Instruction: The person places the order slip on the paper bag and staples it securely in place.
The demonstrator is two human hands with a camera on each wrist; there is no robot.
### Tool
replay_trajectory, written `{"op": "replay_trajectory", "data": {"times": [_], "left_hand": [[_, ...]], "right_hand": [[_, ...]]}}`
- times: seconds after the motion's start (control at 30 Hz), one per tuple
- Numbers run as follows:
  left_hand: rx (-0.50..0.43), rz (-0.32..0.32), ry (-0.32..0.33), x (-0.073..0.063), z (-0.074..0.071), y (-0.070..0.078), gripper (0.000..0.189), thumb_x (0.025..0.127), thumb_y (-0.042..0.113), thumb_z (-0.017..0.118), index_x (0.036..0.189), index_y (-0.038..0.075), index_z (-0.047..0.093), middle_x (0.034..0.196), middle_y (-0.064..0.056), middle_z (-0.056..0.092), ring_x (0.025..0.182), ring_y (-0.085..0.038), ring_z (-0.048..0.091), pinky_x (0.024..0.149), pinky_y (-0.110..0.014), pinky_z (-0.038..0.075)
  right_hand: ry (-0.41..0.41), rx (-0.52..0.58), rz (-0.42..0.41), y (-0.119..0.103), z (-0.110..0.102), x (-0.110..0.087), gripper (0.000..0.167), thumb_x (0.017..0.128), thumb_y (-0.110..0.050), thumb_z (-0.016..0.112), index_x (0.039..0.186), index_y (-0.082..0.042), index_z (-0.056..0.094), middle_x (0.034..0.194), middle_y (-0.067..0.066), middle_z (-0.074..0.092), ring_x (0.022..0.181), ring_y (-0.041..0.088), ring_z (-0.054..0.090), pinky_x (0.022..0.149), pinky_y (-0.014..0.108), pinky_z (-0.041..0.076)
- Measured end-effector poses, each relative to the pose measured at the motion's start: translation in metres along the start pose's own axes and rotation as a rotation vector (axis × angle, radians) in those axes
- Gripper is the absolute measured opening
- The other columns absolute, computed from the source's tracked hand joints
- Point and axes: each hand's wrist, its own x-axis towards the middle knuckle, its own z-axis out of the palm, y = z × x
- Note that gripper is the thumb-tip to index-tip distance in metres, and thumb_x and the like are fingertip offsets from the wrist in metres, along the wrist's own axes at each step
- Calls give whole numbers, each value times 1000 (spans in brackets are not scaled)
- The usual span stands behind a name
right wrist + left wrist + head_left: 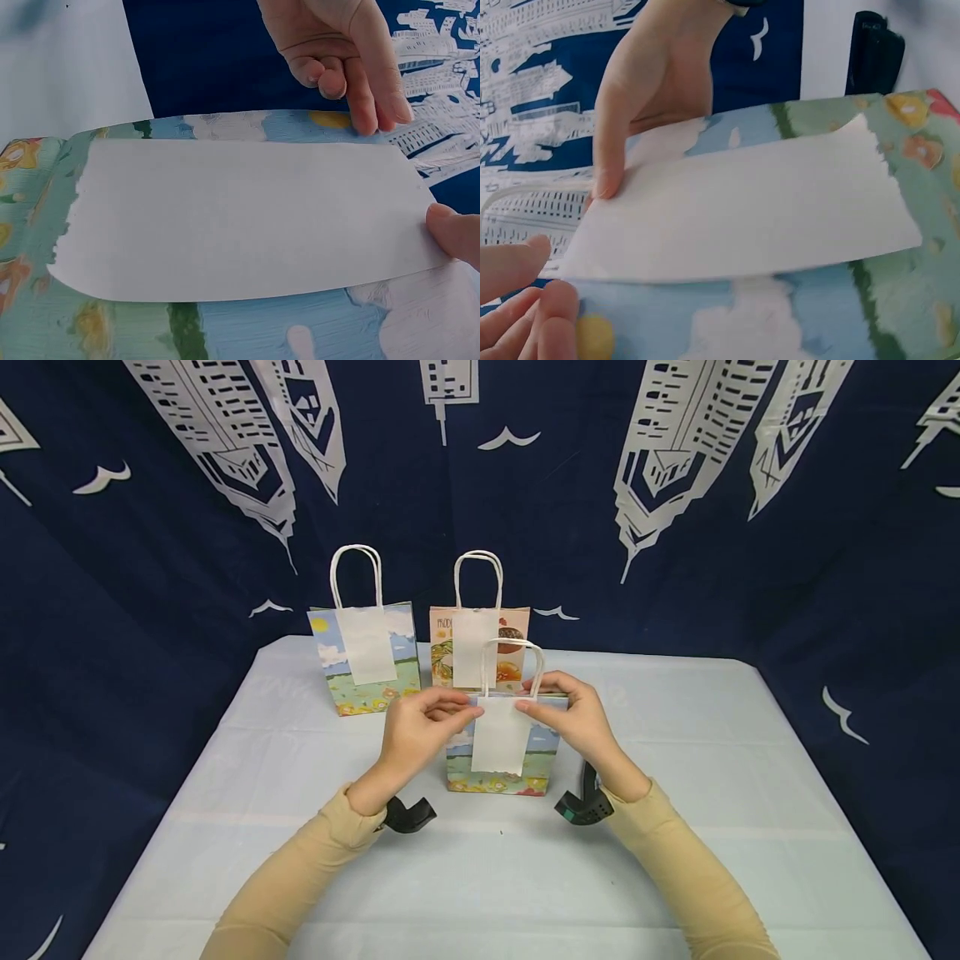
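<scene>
In the head view a small paper bag [498, 783] with a sky-and-flower print stands upright, its white twisted handle [512, 642] raised. A blank white paper panel [498, 739] hangs down its front. My right hand [573, 714] pinches the bag's top edge, with the thumb on the panel's upper corner and the fingers behind. My left hand [420, 727] is at the top left corner; its fingertips [559, 300] lie right at the edge. In the left wrist view the left thumb [532, 255] stands apart from those fingers, with a gap between them.
Behind stand two more handled paper bags: a matching sky-print one [367, 697] at left and a peach food-print one [441, 647], partly hidden. A white cloth covers the table [675, 877]. Black devices [588, 806] sit at both wrists. A navy patterned curtain [555, 527] hangs behind.
</scene>
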Motion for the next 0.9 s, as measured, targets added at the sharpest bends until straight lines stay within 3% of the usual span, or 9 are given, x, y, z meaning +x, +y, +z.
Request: {"op": "replay_trajectory", "data": {"times": [0.3, 0.43, 0.53, 0.7, 0.9], "left_hand": [[-21, 227, 190, 9, -6, -7, 18, 65, -9, 80, 75, -9, 65, 64, -16, 65, 51, -22, 58, 49, -24, 47], [-16, 260, 235, 13, -7, -9, 26, 62, -9, 82, 82, -9, 65, 73, -19, 65, 64, -27, 58, 61, -28, 47], [-51, 219, 187, 16, -7, -13, 38, 62, -8, 82, 96, -11, 64, 91, -23, 66, 84, -34, 59, 77, -36, 47], [-206, 79, -4, 20, -5, -30, 61, 68, -7, 80, 123, -10, 53, 122, -23, 57, 111, -36, 54, 94, -50, 42], [-381, -68, -178, 26, 3, -62, 64, 73, -10, 75, 131, -5, 49, 132, -19, 52, 121, -29, 50, 97, -38, 44]], "right_hand": [[-11, -9, 10, 0, -1, -1, 23, 81, -3, 73, 101, 4, 64, 101, 18, 65, 101, 17, 56, 84, 38, 49], [-11, -7, 13, -1, 0, -2, 22, 81, -3, 72, 101, 4, 65, 100, 19, 64, 103, 23, 55, 86, 40, 47], [-13, 0, 17, -1, 0, -2, 22, 81, -3, 72, 101, 4, 65, 100, 20, 64, 103, 24, 55, 88, 42, 46], [-17, 6, 15, -1, 0, -2, 22, 81, -2, 72, 101, 4, 65, 100, 21, 64, 101, 19, 56, 90, 44, 45], [-25, 14, 16, -1, 0, -2, 22, 82, -2, 72, 101, 5, 64, 100, 22, 64, 101, 24, 56, 90, 46, 45]]}}
